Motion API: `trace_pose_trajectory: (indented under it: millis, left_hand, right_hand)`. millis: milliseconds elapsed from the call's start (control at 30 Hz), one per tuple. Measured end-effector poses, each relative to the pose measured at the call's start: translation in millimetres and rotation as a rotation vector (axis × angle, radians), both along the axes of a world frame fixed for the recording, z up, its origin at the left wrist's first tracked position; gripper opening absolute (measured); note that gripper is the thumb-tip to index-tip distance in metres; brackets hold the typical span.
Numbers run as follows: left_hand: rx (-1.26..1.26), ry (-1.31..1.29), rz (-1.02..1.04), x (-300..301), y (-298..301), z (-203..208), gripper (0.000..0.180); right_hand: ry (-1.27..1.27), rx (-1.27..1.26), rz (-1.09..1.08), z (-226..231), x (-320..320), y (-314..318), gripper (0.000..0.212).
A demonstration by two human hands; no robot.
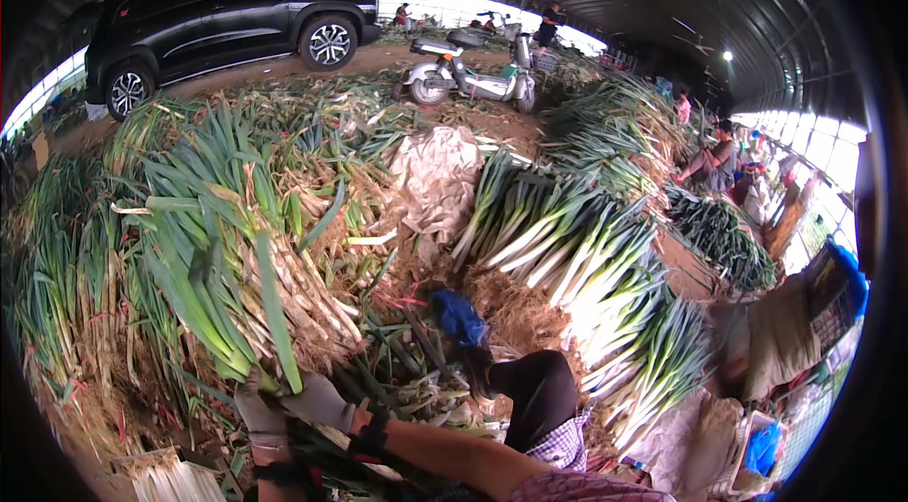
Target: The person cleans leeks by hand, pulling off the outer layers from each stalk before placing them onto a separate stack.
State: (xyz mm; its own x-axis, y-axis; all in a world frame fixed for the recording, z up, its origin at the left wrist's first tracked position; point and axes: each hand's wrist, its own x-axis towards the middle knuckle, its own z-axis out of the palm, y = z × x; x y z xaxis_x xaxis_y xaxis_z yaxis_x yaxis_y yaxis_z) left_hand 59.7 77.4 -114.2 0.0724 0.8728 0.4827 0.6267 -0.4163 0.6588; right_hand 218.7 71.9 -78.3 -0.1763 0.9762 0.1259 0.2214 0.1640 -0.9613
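My left hand (259,409), in a grey glove, is closed around the lower part of a green leek (203,308) whose leaves fan up and to the left. Right beside it, my right hand (320,404), gloved too, has its fingers at a long upright leek leaf (273,313) and looks closed on it. Just beyond my hands leans a bundle of untrimmed leeks (303,285) with brown roots and dry outer skins. White leek stalks (175,480) lie at the lower left. The hands partly hide what they grip.
Cleaned leeks (577,275) with white stalks lie in a row to the right. Tied leek bundles (76,275) stand at the left. My bent knee (544,384) and blue-covered foot (460,317) are in the middle. Farther back are a scooter (473,77), a black car (227,25) and other people.
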Motion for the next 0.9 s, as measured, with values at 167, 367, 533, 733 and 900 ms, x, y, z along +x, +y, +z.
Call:
trace_pose_trajectory:
  millis: [167,367,533,733,900]
  left_hand:
    - [-0.255,-1.511,0.096,-9,10,52,0.031]
    - [-0.267,-1.501,0.063,-6,1,55,0.029]
    - [-0.418,-1.506,-0.082,17,-18,73,0.033]
    - [-0.429,-1.527,-0.148,31,-17,102,0.033]
    - [-0.336,-1.422,-0.246,19,-18,83,0.033]
  right_hand:
    - [-0.795,-0.069,0.492,-52,76,-41,0.044]
    - [-0.618,0.462,0.105,-67,112,-11,0.076]
    - [-0.267,0.365,0.12,22,2,-10,0.035]
    - [-0.449,0.772,0.14,25,27,-32,0.019]
    - [-0.233,0.542,0.03,45,-1,1,0.055]
